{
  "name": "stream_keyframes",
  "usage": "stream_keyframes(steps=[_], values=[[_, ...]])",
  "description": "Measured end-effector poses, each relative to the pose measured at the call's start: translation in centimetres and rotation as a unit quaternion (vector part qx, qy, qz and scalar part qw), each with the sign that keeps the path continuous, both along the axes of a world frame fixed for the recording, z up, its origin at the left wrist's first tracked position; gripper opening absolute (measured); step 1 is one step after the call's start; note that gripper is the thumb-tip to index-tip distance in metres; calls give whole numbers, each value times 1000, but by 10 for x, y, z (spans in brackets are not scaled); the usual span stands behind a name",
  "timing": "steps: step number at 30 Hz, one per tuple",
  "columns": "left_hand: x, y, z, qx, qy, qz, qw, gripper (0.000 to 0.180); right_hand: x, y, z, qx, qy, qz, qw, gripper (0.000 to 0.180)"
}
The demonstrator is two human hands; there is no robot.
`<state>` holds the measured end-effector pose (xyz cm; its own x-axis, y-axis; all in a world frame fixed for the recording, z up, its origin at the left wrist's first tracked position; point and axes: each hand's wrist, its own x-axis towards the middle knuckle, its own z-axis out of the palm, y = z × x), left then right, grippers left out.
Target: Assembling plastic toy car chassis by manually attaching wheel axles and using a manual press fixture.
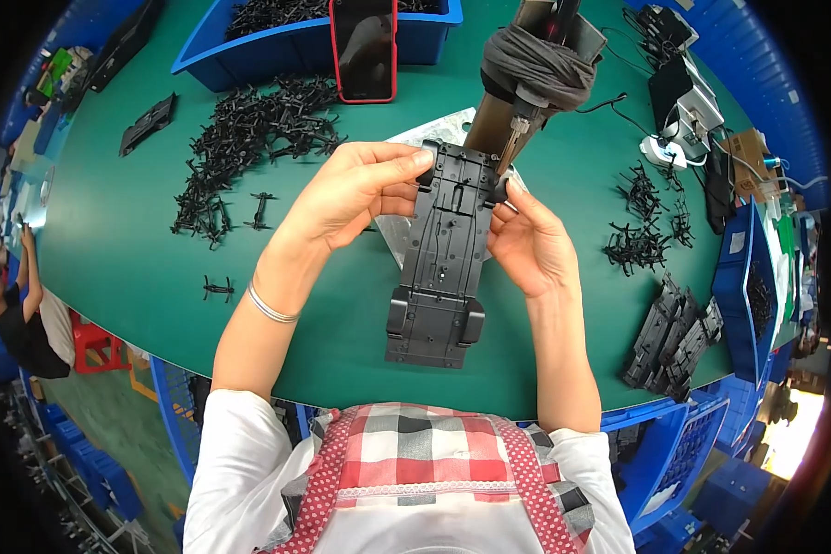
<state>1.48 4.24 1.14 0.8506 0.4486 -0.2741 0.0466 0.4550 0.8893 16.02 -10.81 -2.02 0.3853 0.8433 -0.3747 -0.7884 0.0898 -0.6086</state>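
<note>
The black plastic chassis [443,254] is hiding part of the metal plate [434,129] beneath. Left hand [355,194] and right hand [526,245] are gripping its top end, fingers closed on either edge.

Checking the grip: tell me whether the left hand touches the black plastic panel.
Touching. The head view shows the left hand with its fingertips wrapped over the top left corner of the black plastic panel.

- Plastic chassis plate [443,258] held between left hand [355,194] and right hand [526,245], above the table [129,240]
- Pile of small parts [249,138] left of it
- Stacked plates [674,337] to the right
- Phone [364,48] leaning on the bin [249,51] behind
</note>
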Motion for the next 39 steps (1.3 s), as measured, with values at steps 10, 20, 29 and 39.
stream_keyframes(steps=[10, 20, 29, 39], values=[[4, 0, 0, -15, -29, 7, 999, 35, -12, 10, 6, -31, 42, -85, 995, 29], [6, -1, 0, -26, -44, 13, 999, 32, -15, 9, 10, -26, 45, -85, 995, 31], [6, -1, 0, -26, -38, 18, 999, 32, -11, 8, 4, -21, 62, -75, 995, 34], [12, -11, 17, -18, -26, 46, 998, 25, -5, 7, -1, -8, 94, -68, 993, 33]])
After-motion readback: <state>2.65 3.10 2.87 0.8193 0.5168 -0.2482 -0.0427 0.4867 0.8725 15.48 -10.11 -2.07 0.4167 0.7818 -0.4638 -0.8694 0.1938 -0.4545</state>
